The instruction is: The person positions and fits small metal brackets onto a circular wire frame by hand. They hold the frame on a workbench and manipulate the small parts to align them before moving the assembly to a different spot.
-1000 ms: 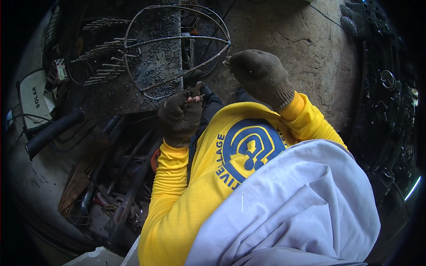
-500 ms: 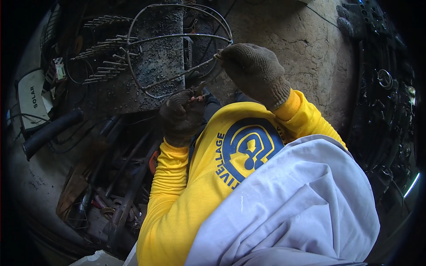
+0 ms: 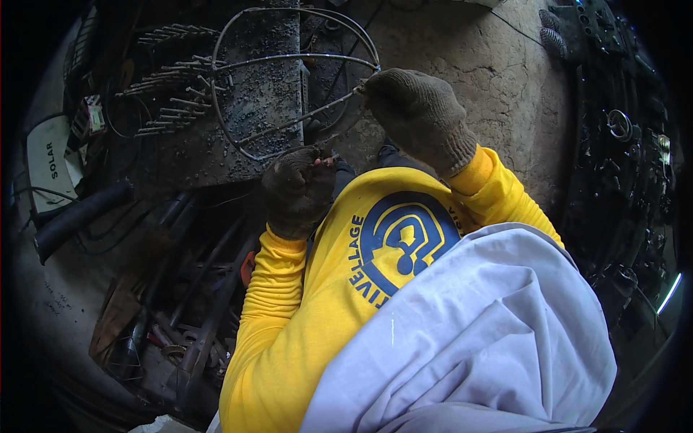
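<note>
A round frame of welded metal rod (image 3: 303, 55), with bars crossing it and a second curved rod on its right, is held tilted over the near edge of the workbench. My right hand (image 3: 422, 119), in a brown knit glove, is closed around its right side where the rods meet. On the near rim my left hand (image 3: 294, 191), gloved alike, grips the frame with its fingers curled; some bare fingertips show. Parts of the rim are hidden by both gloves.
Grey chips litter the dark workbench (image 3: 278, 97). Several thin metal rods (image 3: 177, 76) lie on its left. A black cylinder (image 3: 83, 216) and a white panel (image 3: 50, 166) are at far left. Under the bench is a metal rack (image 3: 202, 303) with scrap. Dark clutter lines the right.
The view has shifted slightly. My hands keep their grip on the rod frame, which stays nearly in the same place.
</note>
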`<state>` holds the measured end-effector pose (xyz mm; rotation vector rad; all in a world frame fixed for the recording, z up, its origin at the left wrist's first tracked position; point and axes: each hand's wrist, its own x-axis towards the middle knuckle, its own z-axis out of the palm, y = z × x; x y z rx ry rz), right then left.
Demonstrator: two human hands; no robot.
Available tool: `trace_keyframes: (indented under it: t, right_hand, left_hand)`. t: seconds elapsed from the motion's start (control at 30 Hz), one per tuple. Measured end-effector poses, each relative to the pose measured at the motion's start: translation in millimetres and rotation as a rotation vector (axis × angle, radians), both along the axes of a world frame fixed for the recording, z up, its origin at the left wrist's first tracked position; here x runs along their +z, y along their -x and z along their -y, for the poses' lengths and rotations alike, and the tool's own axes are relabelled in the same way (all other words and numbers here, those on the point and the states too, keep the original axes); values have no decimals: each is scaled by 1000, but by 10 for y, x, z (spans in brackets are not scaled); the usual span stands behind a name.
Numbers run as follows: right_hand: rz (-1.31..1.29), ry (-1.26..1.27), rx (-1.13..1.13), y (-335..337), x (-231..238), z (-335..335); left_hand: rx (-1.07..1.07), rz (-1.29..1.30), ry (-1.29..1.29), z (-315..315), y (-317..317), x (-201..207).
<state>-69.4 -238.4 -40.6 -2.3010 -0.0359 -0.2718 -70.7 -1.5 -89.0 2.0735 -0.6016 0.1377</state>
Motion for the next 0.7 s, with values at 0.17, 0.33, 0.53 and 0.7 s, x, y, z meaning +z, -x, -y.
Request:
trace_keyframes:
  t: [0.17,0.33,0.53,0.7]
  right_hand:
    - [-155,146,83,97,91,38]
    - [-95,-47,-29,143,156,-88]
    - [-42,-12,-43,52,152,-229]
    - [-57,66,-34,-1,153,-255]
  left_hand:
    - [-17,33,30,-19,2,-19]
    - [-76,43,18,-59,-19,-53]
    - [-141,-101,24,-89,-34,-34]
    - [-181,-102,18,-118,-42,-46]
